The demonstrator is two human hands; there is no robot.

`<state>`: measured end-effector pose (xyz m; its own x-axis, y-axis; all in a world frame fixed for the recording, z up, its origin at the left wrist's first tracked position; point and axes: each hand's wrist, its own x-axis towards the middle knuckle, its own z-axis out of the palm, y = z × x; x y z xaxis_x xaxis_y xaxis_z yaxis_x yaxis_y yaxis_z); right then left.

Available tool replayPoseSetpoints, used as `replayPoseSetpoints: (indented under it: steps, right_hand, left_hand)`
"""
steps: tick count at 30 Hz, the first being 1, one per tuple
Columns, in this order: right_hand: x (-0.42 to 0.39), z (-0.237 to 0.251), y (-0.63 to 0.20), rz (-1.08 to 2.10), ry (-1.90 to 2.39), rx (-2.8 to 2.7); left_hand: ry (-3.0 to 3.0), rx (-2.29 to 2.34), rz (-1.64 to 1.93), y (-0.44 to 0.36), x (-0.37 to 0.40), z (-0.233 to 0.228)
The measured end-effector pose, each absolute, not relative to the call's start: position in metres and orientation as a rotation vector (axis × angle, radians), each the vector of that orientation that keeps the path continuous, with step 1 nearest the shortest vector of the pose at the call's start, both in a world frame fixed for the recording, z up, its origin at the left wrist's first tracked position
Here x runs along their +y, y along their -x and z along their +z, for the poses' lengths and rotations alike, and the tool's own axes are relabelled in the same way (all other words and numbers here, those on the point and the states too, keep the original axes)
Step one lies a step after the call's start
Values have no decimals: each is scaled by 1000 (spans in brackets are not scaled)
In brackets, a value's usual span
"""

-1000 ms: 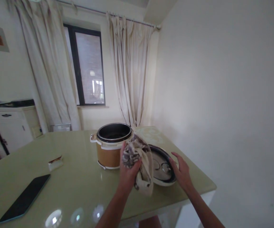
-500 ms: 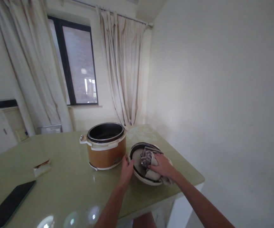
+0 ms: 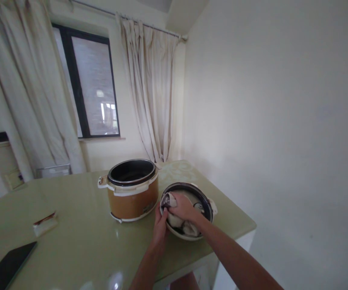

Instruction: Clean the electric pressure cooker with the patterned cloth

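A crumpled grey-and-cream cloth [image 3: 176, 219] is pressed by the closed right hand [image 3: 183, 206] inside the upturned round metal lid [image 3: 205, 201] on the table [image 3: 80, 237]; the lid's left rim is gripped by the left hand [image 3: 161, 220].

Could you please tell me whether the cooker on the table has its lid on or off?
Off. The cooker stands open-topped, its dark inner pot showing; the lid lies upturned beside it on the table.
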<state>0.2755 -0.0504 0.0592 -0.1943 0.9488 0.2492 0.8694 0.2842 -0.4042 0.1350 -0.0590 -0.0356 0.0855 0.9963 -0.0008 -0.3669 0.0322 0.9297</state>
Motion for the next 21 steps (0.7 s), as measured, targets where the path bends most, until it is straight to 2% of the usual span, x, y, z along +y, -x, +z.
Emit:
replayPoseSetpoints:
  steps: [3,6,10,14,18,21]
  right_hand:
    - [-69,54,-284,373,1507,-2182]
    - [-84,56,-303,438,1441,-2354]
    - [-95,59,-330,263,1501,-2509]
    - [-90,65,-339,6,1788,-2361]
    - [-66,78,-316,-167,2054,-2056]
    - [-51,78,-279,-146,2012,-2012]
  left_hand:
    - [-1051,1207,1370,-141,-48,-37]
    - [-1136,1295,1417,-142,-41,-33]
    - [-1288,1220,1446,-133,-41,-27]
    - [-1463,1150,1468,-122,-45,-28]
    - [-1489,1149,1473,-111,-47,-42]
    - [-1474,1163,1477,-103,-48,-56]
